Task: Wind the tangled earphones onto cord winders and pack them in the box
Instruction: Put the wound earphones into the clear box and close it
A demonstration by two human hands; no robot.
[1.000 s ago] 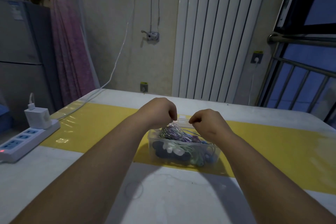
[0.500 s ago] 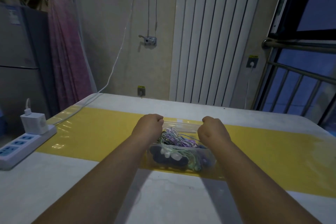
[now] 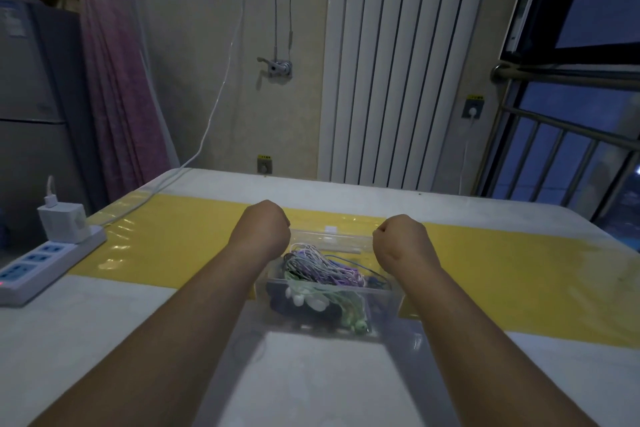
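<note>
Two bare forearms reach forward over a pale worktop point(image 3: 104, 340) towards a small clear plastic box point(image 3: 389, 308) that straddles the near edge of a yellow mat point(image 3: 173, 246). Inside the box lies a loose heap of tangled earphones point(image 3: 322, 267), with thin purple, white and green cords and white earbuds at the front. They look light, limp and snag-prone, best lifted by a gathered bunch of cord rather than one strand or bud. Just beyond, the left hand point(image 3: 263, 229) and right hand point(image 3: 403, 243) are curled into fists at either end of the clear lid point(image 3: 332, 239). Each grip seems to pinch a lid end, though the fingertips are hidden. The lid looks stiff, light and slippery. A white power strip point(image 3: 45, 263) sits far left.
</note>
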